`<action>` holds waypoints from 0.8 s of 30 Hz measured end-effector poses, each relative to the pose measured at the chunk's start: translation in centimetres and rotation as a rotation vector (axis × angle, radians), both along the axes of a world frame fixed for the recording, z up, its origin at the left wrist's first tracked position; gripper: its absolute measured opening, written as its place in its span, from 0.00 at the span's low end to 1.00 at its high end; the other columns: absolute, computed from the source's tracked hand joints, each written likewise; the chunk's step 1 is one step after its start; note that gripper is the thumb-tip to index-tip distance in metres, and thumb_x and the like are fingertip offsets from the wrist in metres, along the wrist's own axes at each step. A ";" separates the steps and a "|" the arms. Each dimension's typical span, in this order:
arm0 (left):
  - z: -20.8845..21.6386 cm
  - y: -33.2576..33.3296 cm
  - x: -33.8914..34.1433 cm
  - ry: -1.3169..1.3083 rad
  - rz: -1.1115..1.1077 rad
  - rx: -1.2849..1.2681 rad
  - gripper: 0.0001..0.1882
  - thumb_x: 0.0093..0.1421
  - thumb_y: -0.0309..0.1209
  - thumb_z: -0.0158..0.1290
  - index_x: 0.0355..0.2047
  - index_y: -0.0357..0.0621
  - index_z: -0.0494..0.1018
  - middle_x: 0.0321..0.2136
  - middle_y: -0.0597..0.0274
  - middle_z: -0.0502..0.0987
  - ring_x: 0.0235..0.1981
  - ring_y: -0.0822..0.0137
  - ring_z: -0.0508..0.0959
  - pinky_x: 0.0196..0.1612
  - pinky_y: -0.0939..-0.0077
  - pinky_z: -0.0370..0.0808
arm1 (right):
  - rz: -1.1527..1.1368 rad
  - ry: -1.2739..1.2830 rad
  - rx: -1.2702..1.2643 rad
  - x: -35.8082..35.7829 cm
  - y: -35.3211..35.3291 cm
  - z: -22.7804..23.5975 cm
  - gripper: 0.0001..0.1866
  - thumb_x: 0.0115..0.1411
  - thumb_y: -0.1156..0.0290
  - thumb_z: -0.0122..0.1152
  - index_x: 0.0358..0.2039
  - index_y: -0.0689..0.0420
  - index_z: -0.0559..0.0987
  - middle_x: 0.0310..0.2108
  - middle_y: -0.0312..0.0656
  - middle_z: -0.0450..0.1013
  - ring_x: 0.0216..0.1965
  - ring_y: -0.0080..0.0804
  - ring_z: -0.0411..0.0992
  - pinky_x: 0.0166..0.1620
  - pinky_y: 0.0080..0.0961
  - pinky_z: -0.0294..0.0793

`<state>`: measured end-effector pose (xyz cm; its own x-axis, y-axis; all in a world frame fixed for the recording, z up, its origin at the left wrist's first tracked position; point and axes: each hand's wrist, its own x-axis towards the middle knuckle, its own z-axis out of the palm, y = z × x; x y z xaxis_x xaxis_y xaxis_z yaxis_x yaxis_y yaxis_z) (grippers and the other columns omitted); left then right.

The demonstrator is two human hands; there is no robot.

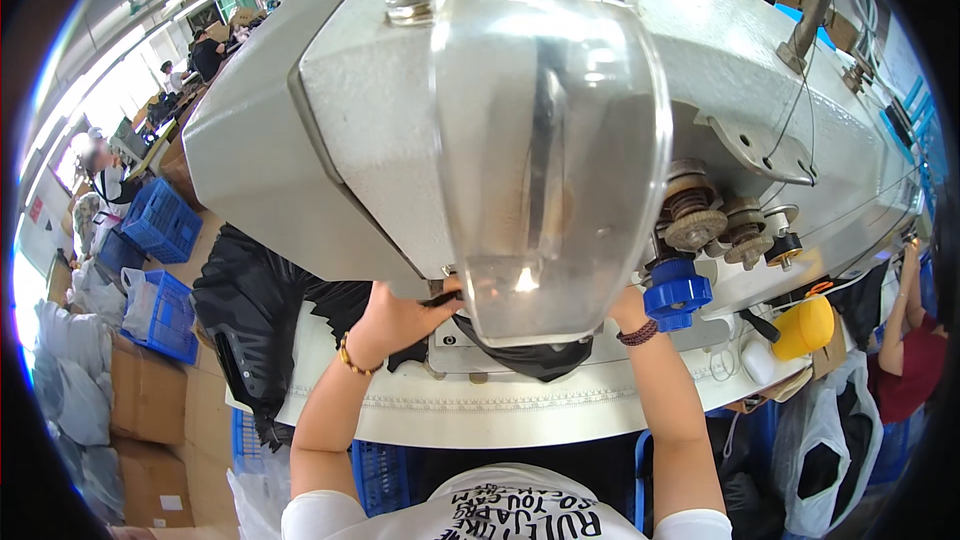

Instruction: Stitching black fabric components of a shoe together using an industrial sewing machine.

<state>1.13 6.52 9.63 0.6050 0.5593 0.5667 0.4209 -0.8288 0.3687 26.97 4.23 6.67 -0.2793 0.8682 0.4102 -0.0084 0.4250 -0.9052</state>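
A large grey-white industrial sewing machine (375, 110) fills the upper middle, with a clear plastic guard (560, 160) on its front. Below the guard, black fabric (540, 360) lies on the machine bed. My left hand (395, 320) is left of the guard, thumb and fingers closed on a dark edge of the fabric. To the right, my right hand (628, 310) reaches in behind the guard. Its fingers are hidden, so its grip does not show. The needle area is largely covered by the guard and machine head.
More black fabric (250, 310) hangs off the table's left side. Metal tension dials (695, 220) and a blue knob (677, 295) jut out at right. A yellow bottle (803, 328) lies farther right. Blue crates (160, 220), cartons (148, 390) and other people are around.
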 end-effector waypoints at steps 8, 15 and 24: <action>0.8 -2.4 0.7 0.171 0.035 0.281 0.15 0.42 0.23 0.56 0.35 0.43 0.75 0.34 0.60 0.75 0.35 0.63 0.76 0.34 0.75 0.75 | -0.006 0.085 -0.068 0.3 1.0 -1.0 0.15 0.45 0.71 0.62 0.36 0.59 0.76 0.35 0.40 0.73 0.38 0.31 0.71 0.44 0.26 0.69; 0.8 -2.7 1.0 0.214 0.068 0.369 0.16 0.38 0.22 0.56 0.32 0.40 0.74 0.33 0.59 0.75 0.34 0.62 0.75 0.33 0.74 0.75 | -0.026 0.155 -0.130 0.1 0.5 -2.2 0.15 0.45 0.71 0.62 0.35 0.59 0.75 0.35 0.40 0.73 0.38 0.31 0.70 0.44 0.27 0.69; 1.2 -3.4 2.0 0.205 0.133 0.398 0.13 0.35 0.22 0.55 0.27 0.41 0.72 0.27 0.62 0.71 0.27 0.64 0.73 0.25 0.75 0.71 | -0.043 0.239 -0.211 0.5 -0.1 -3.7 0.14 0.45 0.72 0.62 0.35 0.59 0.75 0.35 0.39 0.72 0.38 0.30 0.70 0.44 0.27 0.69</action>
<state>3.13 3.08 10.79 0.6644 0.4032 0.6293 0.5642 -0.8228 -0.0686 27.51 4.16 2.92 -0.1579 0.9499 0.2697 -0.2173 0.2330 -0.9479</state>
